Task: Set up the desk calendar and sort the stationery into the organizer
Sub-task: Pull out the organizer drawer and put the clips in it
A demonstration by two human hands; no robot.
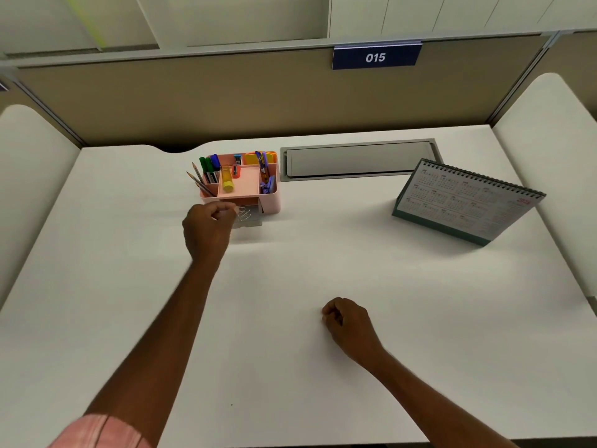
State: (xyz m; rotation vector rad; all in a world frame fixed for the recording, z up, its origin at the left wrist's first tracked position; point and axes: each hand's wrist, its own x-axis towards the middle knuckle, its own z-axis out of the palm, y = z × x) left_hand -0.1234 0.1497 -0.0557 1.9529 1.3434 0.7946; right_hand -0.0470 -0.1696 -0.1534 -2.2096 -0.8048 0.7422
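Organizer [272, 202]: pink, box-shaped and divided into compartments, standing at the rear centre of the white surface [290, 318]. Left rear compartment: pencils [197, 182], green markers [204, 169] and a blue marker [215, 161], all upright or leaning. Centre tray: a yellow tube [228, 182] lying lengthwise. Rear compartments: orange and yellow sticky notes [254, 158]. Right compartment: a purple stapler [268, 186] and a blue-handled tool that cannot be identified. A clear drawer [253, 221] is pulled out of the front face, with paper clips [244, 215] in or just over it.

Calendar [468, 202]: standing as a tent at the right rear, well apart from the organizer. Black spiral binding runs along the top edge, the base is dark green, and the page facing the camera is a full-year grid with a red year figure at the right.

Left grip [208, 226]: over the left part of the drawer, fingers curled, thumb and forefinger tips drawn together right at the clips. Blur prevents telling whether a clip is pinched.

Right grip [349, 324]: resting on the surface near the front centre, well clear of both items, fingers curled into the palm, nothing visible in it.

Grey hatch [358, 160]: set flush in the surface between organizer and calendar.
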